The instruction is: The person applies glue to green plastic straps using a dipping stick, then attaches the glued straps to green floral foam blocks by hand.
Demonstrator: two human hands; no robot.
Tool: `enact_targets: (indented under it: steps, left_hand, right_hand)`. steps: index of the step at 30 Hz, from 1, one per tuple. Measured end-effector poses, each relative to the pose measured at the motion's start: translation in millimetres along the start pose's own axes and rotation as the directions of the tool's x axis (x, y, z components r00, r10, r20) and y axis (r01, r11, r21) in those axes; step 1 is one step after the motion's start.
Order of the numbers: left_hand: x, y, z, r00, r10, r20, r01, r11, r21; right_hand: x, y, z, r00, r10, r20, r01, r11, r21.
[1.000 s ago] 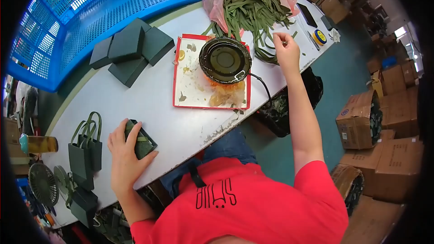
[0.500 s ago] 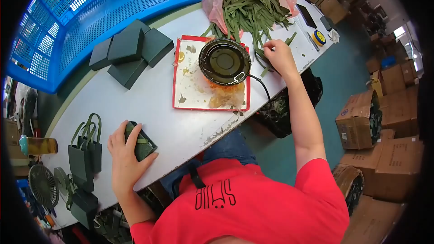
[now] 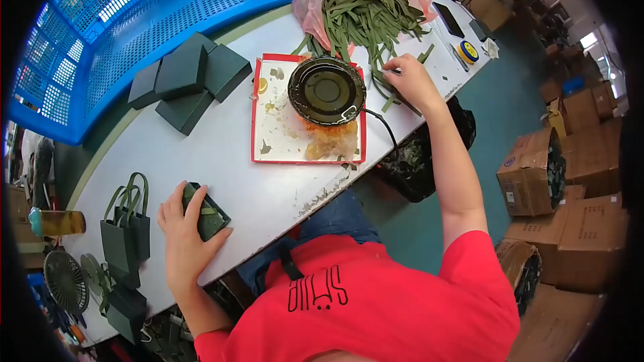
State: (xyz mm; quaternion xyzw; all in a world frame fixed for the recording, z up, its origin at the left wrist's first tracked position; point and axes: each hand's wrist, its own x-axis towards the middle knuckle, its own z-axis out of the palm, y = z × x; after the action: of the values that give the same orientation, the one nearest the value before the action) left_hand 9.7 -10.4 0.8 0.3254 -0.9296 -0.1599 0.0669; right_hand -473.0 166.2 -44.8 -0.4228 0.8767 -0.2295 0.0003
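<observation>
My left hand (image 3: 186, 231) is wrapped round a small dark green box (image 3: 209, 214) on the white table, with a green strip across the box. My right hand (image 3: 410, 82) is closed, thumb and fingertips together, beside the loose green ribbons (image 3: 369, 10) that spill from a pink plastic bag (image 3: 310, 0). What its fingertips pinch is too small to make out. Between my hands, a round black pot (image 3: 327, 90) with dark liquid stands on a red-edged white board (image 3: 268, 141). Green bags with ribbon handles (image 3: 119, 245) stand left of my left hand.
Several dark green boxes (image 3: 182, 70) lie beside a blue crate (image 3: 107, 87). A black cable (image 3: 388, 124) runs from the pot over the table edge. A phone (image 3: 449, 20) and yellow tape roll (image 3: 468, 51) lie at the right. Cardboard boxes (image 3: 530, 177) stand on the floor.
The view has shifted slightly, so the table items appear a little further left. My left hand stays on the box, and my right hand remains by the ribbons with its fingers closed.
</observation>
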Motion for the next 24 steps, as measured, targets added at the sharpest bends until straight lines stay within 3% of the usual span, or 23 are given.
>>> enact_targets:
  steps: [1,4,6,7,8,10,12,15,19,22,24]
  left_hand:
    - [-0.1,0.0,-0.2,1.0,0.001,0.0,-0.001,1.0,0.002]
    - [0.3,-0.1,-1.2,1.0,-0.004,0.013,0.004,1.0,0.009]
    - [0.1,-1.2,-0.8,1.0,0.008,0.008,-0.008,1.0,0.028]
    - [-0.1,-1.4,-0.6,1.0,0.015,0.006,-0.016,0.999,0.038]
    - [-0.1,-1.0,-0.3,1.0,0.009,0.006,-0.01,0.999,0.031]
    - [0.7,0.3,0.0,1.0,0.0,0.005,0.0,1.0,0.016]
    - [1.1,0.8,-0.4,1.0,-0.004,0.008,0.004,1.0,0.011]
    - [-0.2,0.1,0.2,1.0,0.004,0.002,-0.004,1.0,0.013]
    - [-0.4,-0.1,0.0,1.0,0.009,0.001,-0.009,1.0,0.021]
    - [-0.4,0.5,0.1,1.0,0.011,-0.011,-0.011,1.0,0.013]
    - [-0.5,1.5,-0.3,1.0,0.006,-0.008,-0.006,1.0,0.008]
  right_hand:
    - [0.4,1.6,3.4,0.999,-0.038,-0.024,0.036,0.998,-0.049]
    - [3.2,-2.8,4.2,0.985,0.028,-0.172,0.001,0.986,0.168]
    - [12.5,-4.0,-3.9,0.954,0.159,-0.254,-0.044,0.913,0.406]
    - [15.2,-9.3,-11.9,0.931,0.231,-0.281,-0.056,0.854,0.517]
    - [15.3,-16.1,-21.7,0.934,0.269,-0.236,-0.023,0.705,0.709]
    - [16.4,-22.8,-40.9,0.942,0.23,-0.243,0.088,0.529,0.844]
    - [15.9,-34.0,-57.2,0.934,0.198,-0.297,0.224,0.323,0.92]
    - [6.6,-51.2,-82.4,0.901,0.212,-0.38,0.33,0.234,0.914]
    - [-34.5,-89.6,-114.6,0.864,0.275,-0.423,0.278,0.44,0.854]
    - [-88.9,-106.4,-137.4,0.954,0.202,-0.223,0.037,0.656,0.754]
    - [-120.0,-132.8,-134.4,0.956,0.28,-0.085,-0.123,0.647,0.752]
